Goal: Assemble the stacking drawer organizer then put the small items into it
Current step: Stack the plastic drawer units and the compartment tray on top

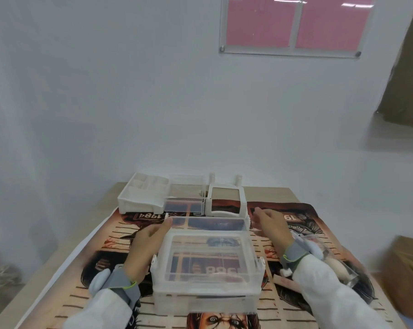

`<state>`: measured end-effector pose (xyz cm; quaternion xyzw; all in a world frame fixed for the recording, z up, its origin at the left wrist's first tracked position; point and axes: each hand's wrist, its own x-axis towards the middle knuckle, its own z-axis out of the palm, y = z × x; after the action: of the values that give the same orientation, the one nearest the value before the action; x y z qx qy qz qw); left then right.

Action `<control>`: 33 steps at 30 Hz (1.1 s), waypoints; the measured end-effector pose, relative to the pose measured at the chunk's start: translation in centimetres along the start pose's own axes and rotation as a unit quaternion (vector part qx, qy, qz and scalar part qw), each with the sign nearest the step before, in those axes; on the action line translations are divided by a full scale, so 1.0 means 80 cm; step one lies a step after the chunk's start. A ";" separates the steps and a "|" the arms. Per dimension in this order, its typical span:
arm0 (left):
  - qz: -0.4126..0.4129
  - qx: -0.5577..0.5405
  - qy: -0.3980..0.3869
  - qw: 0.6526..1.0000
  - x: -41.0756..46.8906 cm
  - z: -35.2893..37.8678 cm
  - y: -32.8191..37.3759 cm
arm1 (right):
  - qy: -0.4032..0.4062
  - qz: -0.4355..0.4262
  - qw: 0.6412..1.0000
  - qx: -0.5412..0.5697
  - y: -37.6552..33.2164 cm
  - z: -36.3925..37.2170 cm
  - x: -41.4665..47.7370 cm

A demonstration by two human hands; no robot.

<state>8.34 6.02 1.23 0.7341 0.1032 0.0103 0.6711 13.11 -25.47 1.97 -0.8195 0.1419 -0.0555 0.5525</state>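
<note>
Done: one clear frame (206, 262) stood at 6 o'clock.
Left: tray (142, 194), drawer (185, 198), frame (225, 200) unstacked at 12.
Hands: left (145, 245), right (270, 225) spread beside frame, gripping nothing.

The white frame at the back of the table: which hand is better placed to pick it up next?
Probably the right hand. It is open and lies just in front of the white frame, slightly to its right. The left hand rests on the clear drawer unit, farther away.
</note>
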 end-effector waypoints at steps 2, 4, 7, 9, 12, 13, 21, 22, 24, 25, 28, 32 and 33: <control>-0.009 -0.001 0.003 1.000 0.005 0.001 -0.005 | 0.014 -0.041 0.990 -0.132 0.005 0.010 0.037; -0.015 -0.006 0.005 1.000 0.009 0.000 -0.010 | -0.010 -0.073 0.973 -0.218 0.006 0.025 0.067; -0.019 0.000 0.004 1.000 0.013 -0.002 -0.012 | -0.030 -0.097 0.963 -0.251 0.011 0.049 0.098; -0.017 0.004 -0.003 1.000 0.012 -0.002 -0.010 | -0.021 -0.093 0.968 -0.231 0.018 0.059 0.112; -0.017 0.011 -0.017 1.000 0.007 -0.004 -0.002 | 0.009 -0.116 0.973 -0.201 0.025 0.063 0.120; -0.012 0.011 -0.014 1.000 0.003 -0.006 0.001 | 0.016 -0.132 0.972 -0.193 0.021 0.060 0.115; 0.145 0.037 0.111 0.983 -0.029 -0.009 0.054 | 0.036 -0.289 0.944 -0.153 -0.109 -0.012 -0.011; 0.165 0.050 0.112 0.979 -0.030 -0.007 0.062 | 0.032 -0.307 0.939 -0.151 -0.123 -0.015 -0.032; 0.192 0.064 0.102 0.974 -0.036 -0.001 0.080 | 0.025 -0.336 0.929 -0.150 -0.145 -0.017 -0.084; 0.194 0.067 0.091 0.974 -0.042 0.004 0.088 | 0.019 -0.350 0.924 -0.152 -0.151 -0.015 -0.111; 0.183 0.053 0.040 0.981 -0.053 0.020 0.107 | -0.023 -0.388 0.910 -0.145 -0.153 0.001 -0.173; 0.213 0.105 0.103 0.966 -0.063 0.026 0.112 | -0.058 -0.411 0.897 -0.150 -0.139 0.029 -0.225; 0.222 0.117 0.131 0.959 -0.062 0.024 0.109 | -0.068 -0.421 0.891 -0.154 -0.138 0.035 -0.234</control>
<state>4.96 2.64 10.23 0.8040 0.0251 0.2425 0.5423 -2.20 -13.66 12.29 -0.8790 -0.2475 -0.2042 0.3528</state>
